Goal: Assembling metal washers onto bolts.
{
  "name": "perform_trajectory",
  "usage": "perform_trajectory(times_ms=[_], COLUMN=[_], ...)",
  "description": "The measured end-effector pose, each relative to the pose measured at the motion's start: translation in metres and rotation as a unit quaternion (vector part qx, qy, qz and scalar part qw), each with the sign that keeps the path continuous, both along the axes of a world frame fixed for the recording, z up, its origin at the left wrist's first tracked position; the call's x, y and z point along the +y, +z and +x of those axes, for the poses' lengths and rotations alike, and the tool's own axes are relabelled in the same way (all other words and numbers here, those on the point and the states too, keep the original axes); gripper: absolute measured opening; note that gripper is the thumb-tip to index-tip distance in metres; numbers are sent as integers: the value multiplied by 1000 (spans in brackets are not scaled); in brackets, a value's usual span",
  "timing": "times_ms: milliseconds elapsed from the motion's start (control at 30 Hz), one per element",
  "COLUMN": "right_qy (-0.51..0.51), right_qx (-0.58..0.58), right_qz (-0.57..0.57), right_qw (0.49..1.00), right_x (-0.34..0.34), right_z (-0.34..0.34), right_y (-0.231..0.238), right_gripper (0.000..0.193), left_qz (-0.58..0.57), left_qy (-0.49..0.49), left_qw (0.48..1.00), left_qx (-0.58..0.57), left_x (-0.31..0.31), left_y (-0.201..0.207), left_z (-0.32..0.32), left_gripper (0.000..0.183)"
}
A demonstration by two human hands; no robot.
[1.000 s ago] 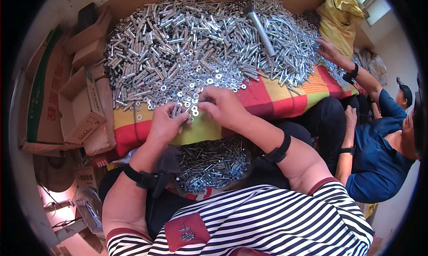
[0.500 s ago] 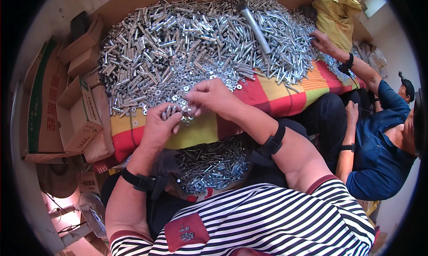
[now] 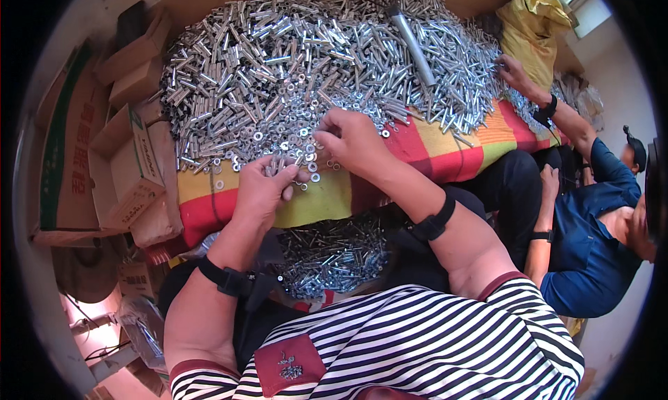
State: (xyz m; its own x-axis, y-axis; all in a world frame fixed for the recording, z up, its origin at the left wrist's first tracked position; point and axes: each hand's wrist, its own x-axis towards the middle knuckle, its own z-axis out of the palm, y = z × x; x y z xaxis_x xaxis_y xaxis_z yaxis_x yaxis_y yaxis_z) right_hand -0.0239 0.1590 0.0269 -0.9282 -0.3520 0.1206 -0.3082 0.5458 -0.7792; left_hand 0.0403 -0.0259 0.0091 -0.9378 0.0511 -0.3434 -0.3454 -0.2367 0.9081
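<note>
My left hand (image 3: 263, 185) is closed around a few short, shiny metal cylinders (image 3: 280, 165), their ends showing between thumb and fingers. Just right of it, my right hand (image 3: 353, 141) hovers at the front of the heap, thumb and fingers curled into a pinch. Whatever it pinches is hidden or too small to name. Between the two hands lie loose flat washers (image 3: 310, 158) and nuts. Behind them rises a large heap of metal sleeves (image 3: 243, 73), with thin bolts (image 3: 452, 73) on its right side.
A grey metal tube (image 3: 414, 48) lies on the heap. Checkered cloth (image 3: 438, 146) covers the table's front. Below sits a container of bolts (image 3: 334, 257). Cardboard boxes (image 3: 125, 167) stand left. At right, a co-worker (image 3: 591, 219) reaches toward the heap near a yellow sack (image 3: 532, 27).
My right hand has drawn slightly up and right, away from my left. My left hand has shifted a little right, still holding the metal cylinders. The whole view has shifted slightly.
</note>
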Motion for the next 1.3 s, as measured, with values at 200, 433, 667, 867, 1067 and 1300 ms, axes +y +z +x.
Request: perform_trajectory(times_ms=[200, 433, 667, 867, 1067, 1300], right_qy=[52, 37, 18, 6, 19, 8], right_qx=[-178, 37, -153, -68, -7, -178], right_qz=[-244, -185, -294, -228, -104, -471], right_qw=[952, 981, 943, 971, 994, 864], right_x=[7, 19, 20, 6, 1, -18], right_z=[16, 24, 22, 19, 5, 6], right_y=[-8, -7, -10, -14, -16, -13], right_gripper=[6, 4, 8, 14, 31, 54], left_qz=[-28, 26, -1, -118, -175, -148], left_qy=[-49, -68, -117, -88, -51, -175], left_qw=[998, 997, 993, 988, 975, 963], left_qx=[39, 15, -23, 50, 130, 141], left_x=[7, 15, 13, 14, 10, 25], left_y=[2, 4, 14, 18, 12, 8], left_z=[-1, -6, -18, -21, -19, -3], left_gripper=[5, 6, 6, 5, 2, 5])
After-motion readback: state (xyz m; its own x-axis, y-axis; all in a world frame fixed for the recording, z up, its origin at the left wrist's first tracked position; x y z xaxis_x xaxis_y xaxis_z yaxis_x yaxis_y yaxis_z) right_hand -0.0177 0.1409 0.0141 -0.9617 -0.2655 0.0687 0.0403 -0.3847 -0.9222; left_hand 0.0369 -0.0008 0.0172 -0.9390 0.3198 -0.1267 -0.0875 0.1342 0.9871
